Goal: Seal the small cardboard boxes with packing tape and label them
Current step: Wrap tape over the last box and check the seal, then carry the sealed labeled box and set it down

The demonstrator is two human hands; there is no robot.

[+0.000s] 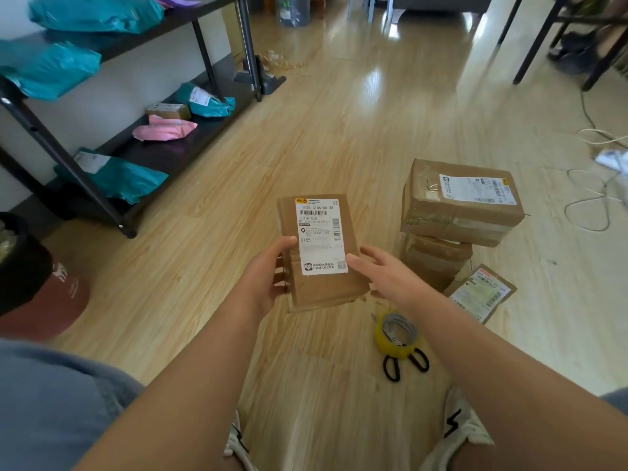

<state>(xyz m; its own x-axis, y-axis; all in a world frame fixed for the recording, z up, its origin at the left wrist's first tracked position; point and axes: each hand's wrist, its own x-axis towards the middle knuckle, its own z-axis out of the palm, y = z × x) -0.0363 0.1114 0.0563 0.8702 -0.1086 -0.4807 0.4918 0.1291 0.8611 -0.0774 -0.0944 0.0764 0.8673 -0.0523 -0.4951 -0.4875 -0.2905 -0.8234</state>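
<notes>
- Left hand (268,277) grips the small cardboard box (326,288) by its left edge, held above the wooden floor (306,137).
- The box's white label (321,236) reads "102B G155-00 28".
- Right hand (384,273), fingers straight, touches the label's lower right corner.

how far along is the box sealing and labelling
Done: the stacked boxes on the right, top one taped and labelled. In hand: the left hand grips a small box while the right hand touches its label. Left: no unsealed boxes show; the tape roll lies on the floor.
</notes>
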